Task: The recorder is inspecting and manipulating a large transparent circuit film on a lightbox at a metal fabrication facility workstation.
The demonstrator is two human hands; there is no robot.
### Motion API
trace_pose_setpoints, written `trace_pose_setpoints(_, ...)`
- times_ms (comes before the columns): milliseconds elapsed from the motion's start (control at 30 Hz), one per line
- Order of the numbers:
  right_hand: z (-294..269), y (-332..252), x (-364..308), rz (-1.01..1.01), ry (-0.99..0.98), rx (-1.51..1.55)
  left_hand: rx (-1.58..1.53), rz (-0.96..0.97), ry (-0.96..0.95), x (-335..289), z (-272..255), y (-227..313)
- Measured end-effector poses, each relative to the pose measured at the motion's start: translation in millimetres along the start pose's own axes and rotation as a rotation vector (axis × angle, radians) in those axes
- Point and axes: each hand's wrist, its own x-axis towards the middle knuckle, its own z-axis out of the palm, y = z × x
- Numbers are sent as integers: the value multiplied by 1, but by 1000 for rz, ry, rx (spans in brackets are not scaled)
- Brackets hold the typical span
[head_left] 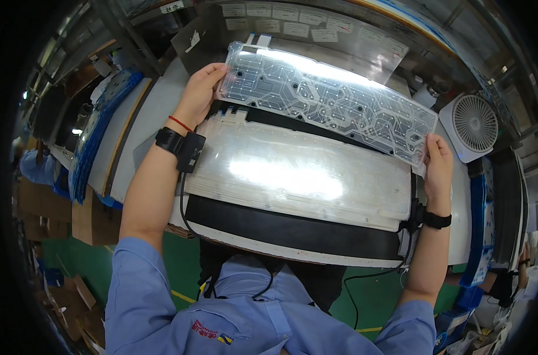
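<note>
A clear, flexible keyboard membrane sheet with printed circuit traces is stretched between my hands, tilted with its right end lower. Fingers of my left hand pinch its left edge. At the other end my right hand grips the lower right corner. Short connector tails stick up from the sheet's upper left. Below it, nearer to me, lies a stack of similar translucent membrane sheets with tails at its upper left. The stack rests on a black mat and reflects a bright glare.
A white fan stands at the right of the white table. Behind the held sheet rises a metal panel bearing paper labels. Blue trays lean at the left. Cables run from straps on both my wrists past the table's front edge.
</note>
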Motion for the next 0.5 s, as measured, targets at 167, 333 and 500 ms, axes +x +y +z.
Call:
trace_pose_setpoints(167,3,-2,-1,4,31,20,34,-1,-11,5,-8,-4)
trace_pose_setpoints(333,2,-3,-2,-18,40,36,39,-16,-49,5,-12,-3)
trace_pose_setpoints(500,7,-6,-3,-46,66,81,-4,-5,-13,2,-6,-3)
